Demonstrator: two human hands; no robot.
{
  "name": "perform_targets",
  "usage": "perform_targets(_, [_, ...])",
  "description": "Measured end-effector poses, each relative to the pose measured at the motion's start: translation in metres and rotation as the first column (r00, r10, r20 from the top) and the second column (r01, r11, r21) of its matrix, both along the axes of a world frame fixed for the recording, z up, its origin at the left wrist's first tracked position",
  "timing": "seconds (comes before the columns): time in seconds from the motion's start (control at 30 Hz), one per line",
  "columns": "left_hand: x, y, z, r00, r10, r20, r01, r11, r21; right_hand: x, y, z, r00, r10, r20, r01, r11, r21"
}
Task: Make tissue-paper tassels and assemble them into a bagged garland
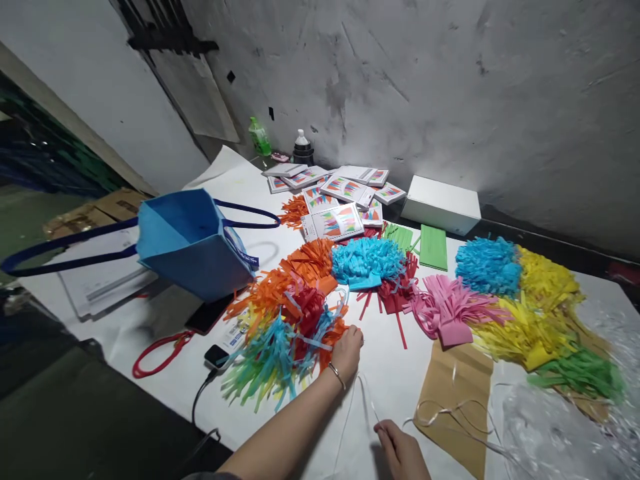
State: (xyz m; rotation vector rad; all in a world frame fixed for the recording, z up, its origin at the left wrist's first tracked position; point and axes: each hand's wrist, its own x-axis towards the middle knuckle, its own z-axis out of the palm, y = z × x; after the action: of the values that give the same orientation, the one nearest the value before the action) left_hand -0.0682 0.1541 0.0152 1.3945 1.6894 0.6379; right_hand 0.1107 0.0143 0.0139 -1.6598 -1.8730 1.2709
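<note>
My left hand [346,350], a bracelet on its wrist, is curled closed at the right edge of a heap of paper tassels. An orange tassel [334,333] lies right against its fingers, and what they hold is hidden. Lower down, my right hand [397,448] pinches a thin white ribbon [374,408], which rises toward the left hand and bends back down in a loop. Blue-green fringes [273,357] and a red tassel [305,307] spread left of my left hand. A light-blue tissue bundle [370,260] sits beyond it.
Pink [455,307] and yellow tassels [530,333] lie to the right, near brown paper [450,393] and clear plastic [555,433]. Printed card packs [335,222] and a white box [440,203] stand behind. At left are a blue tote bag [195,243] and a phone [207,317].
</note>
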Motion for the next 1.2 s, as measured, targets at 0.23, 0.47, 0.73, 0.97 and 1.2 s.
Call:
perform_targets(0.23, [-0.004, -0.045, 0.044, 0.878, 0.026, 0.478, 0.034, 0.993, -0.116, 0.019, 0.000, 0.036, 0.970, 0.100, 0.221, -0.112, 0.993, 0.043])
perform_targets(0.47, [0.029, -0.103, 0.104, 0.444, 0.298, 0.845, -0.022, 0.947, -0.322, 0.018, 0.013, 0.137, 0.882, 0.408, 0.234, -0.440, 0.892, 0.106])
perform_targets(0.73, [0.070, -0.140, 0.111, 0.529, 0.314, 0.788, -0.118, 0.947, -0.298, 0.035, 0.019, 0.159, 0.972, 0.221, 0.079, -0.233, 0.949, 0.211])
perform_targets(0.97, [0.083, -0.154, 0.126, 0.364, 0.375, 0.852, -0.013, 0.917, -0.398, 0.057, 0.003, 0.139, 0.977, -0.023, -0.213, 0.039, 0.997, 0.070])
perform_targets(1.2, [0.099, -0.160, 0.126, 0.397, 0.321, 0.860, 0.037, 0.931, -0.364, 0.065, -0.013, 0.129, 0.942, -0.084, -0.324, 0.114, 0.991, 0.075])
